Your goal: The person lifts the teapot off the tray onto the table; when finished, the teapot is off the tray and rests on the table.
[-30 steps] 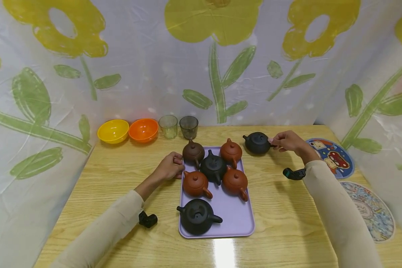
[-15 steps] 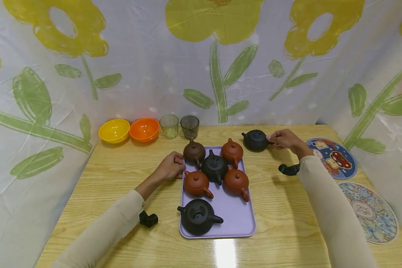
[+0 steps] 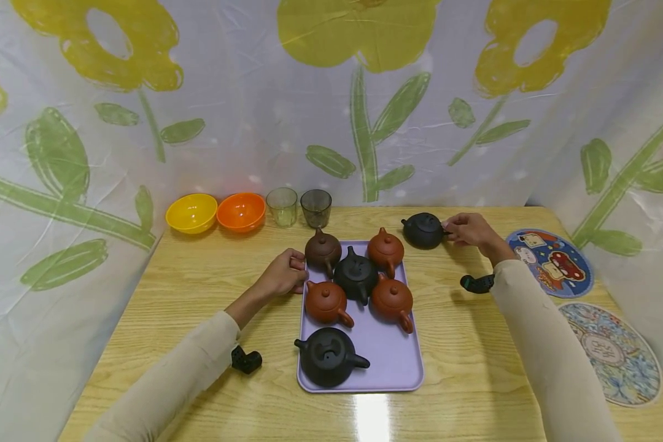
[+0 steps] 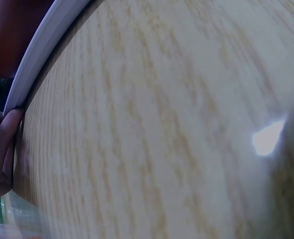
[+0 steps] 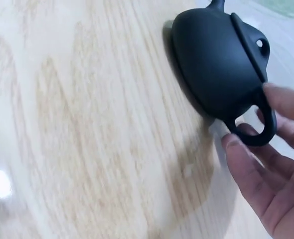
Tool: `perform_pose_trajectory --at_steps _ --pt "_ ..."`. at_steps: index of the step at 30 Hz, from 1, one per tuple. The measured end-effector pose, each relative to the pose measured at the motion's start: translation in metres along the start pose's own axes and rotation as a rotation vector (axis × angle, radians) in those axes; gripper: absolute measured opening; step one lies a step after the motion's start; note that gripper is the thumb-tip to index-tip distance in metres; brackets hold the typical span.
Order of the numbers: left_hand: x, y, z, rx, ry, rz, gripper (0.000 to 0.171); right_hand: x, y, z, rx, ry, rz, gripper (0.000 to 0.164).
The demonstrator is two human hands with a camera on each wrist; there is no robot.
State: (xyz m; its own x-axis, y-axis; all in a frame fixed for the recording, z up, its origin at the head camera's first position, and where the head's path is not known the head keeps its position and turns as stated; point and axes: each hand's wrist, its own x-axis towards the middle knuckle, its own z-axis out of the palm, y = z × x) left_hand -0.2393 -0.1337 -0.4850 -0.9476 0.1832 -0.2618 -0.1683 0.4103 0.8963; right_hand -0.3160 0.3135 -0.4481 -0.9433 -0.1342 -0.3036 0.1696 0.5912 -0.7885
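Observation:
In the head view, my right hand [image 3: 469,230] holds the looped handle of a small black teapot [image 3: 423,231] at the back right of the table. Seen from the right wrist, thumb and fingers lie around the handle of this teapot [image 5: 214,59], whose base is on the wood. My left hand [image 3: 283,273] grips the left rim of a lilac tray [image 3: 389,362], fingertips at the edge. On the tray stand a dark brown teapot [image 3: 323,252], a black teapot [image 3: 356,275], several red-brown teapots [image 3: 326,302] and a larger black teapot [image 3: 328,359] at the front left.
Along the back left are a yellow bowl [image 3: 191,215], an orange bowl [image 3: 241,213], a greenish glass [image 3: 282,207] and a dark glass [image 3: 316,209]. Two round mats, one blue [image 3: 552,264] and one patterned [image 3: 613,353], lie at the right. A flowered curtain [image 3: 243,123] hangs behind.
The small black teapot and my right hand have shifted slightly back and left. My left hand stays at the tray's rim; the whole head view has drifted a little.

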Motion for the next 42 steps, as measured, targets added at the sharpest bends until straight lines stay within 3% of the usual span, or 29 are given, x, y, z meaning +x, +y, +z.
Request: perform_pose_trajectory --at_steps 17,22,31,42 --pt "-0.002 0.000 -0.001 -0.022 -0.005 -0.016 0.043 -0.028 0.001 -0.008 0.028 0.164 -0.068 0.061" --pt "-0.002 -0.002 -0.002 -0.016 -0.004 -0.016 0.043 -0.044 -0.003 -0.007 0.041 0.172 -0.093 0.061" --pt "0.001 -0.006 -0.004 0.017 0.000 -0.005 0.044 -0.083 -0.008 0.022 0.040 0.119 -0.107 0.057" --pt "0.002 -0.004 0.000 0.023 -0.001 0.007 0.044 -0.123 -0.017 0.071 0.066 0.023 -0.134 0.046"
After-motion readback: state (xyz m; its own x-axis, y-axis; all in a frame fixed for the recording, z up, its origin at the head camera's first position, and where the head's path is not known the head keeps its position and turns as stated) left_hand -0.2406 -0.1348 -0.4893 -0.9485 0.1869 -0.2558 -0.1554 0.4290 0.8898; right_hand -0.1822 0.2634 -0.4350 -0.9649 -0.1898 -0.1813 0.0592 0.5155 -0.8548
